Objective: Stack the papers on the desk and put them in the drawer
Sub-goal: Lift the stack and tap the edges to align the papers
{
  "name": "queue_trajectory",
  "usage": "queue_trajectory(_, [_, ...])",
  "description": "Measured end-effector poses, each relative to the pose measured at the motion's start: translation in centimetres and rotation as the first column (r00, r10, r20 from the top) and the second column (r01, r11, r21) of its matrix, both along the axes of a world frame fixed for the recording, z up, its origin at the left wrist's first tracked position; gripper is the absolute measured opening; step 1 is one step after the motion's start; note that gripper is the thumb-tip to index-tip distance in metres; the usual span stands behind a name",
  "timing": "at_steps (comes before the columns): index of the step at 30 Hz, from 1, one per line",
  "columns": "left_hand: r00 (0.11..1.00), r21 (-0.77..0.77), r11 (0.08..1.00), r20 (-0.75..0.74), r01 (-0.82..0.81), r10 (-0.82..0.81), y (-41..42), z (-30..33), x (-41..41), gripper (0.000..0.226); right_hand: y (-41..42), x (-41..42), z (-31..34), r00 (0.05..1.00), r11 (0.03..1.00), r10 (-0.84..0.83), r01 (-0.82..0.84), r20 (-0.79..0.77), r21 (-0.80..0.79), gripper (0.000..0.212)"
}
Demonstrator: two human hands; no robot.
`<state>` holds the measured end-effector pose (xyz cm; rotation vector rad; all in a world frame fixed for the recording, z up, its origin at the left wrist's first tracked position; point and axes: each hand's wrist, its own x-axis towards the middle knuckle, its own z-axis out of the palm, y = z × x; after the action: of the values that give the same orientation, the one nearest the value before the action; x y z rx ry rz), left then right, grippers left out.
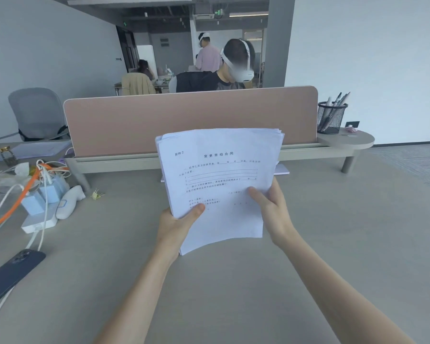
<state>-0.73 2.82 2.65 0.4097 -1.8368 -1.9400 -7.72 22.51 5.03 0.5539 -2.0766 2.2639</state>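
Observation:
A stack of white printed papers [219, 175] is held upright above the grey desk [333, 244], its top edges slightly fanned. My left hand [176, 224] grips the stack's lower left edge, thumb on the front sheet. My right hand [271, 207] holds the lower right side, thumb across the front. Behind the stack, another white sheet [282, 168] lies flat on the desk by the divider's base. No drawer is in view.
A pink divider panel [191, 120] stands across the back of the desk. A mesh pen cup [331, 117] sits on a round shelf at right. Left: a power strip with plugs and cables [40, 197], a dark phone [10, 274]. People sit beyond the divider.

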Motion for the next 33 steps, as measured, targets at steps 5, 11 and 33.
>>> queue_trajectory(5, [1.000,-0.043,0.999,0.027,-0.010,0.011,-0.2,-0.8,-0.8,0.003,-0.9,-0.6,-0.4,0.999,0.999,-0.032,0.032,0.008,-0.020,0.036])
queue_trajectory(11, [0.999,-0.044,0.999,0.034,0.021,-0.020,-0.6,-1.1,-2.4,0.002,-1.6,-1.9,-1.1,0.996,0.995,-0.094,0.094,-0.001,-0.018,0.035])
queue_trajectory(33, [0.936,0.125,0.964,0.240,0.233,-0.258,1.1,-1.6,-1.6,0.021,2.0,-1.8,-3.2,0.960,0.948,-0.204,0.145,0.191,0.282,0.014])
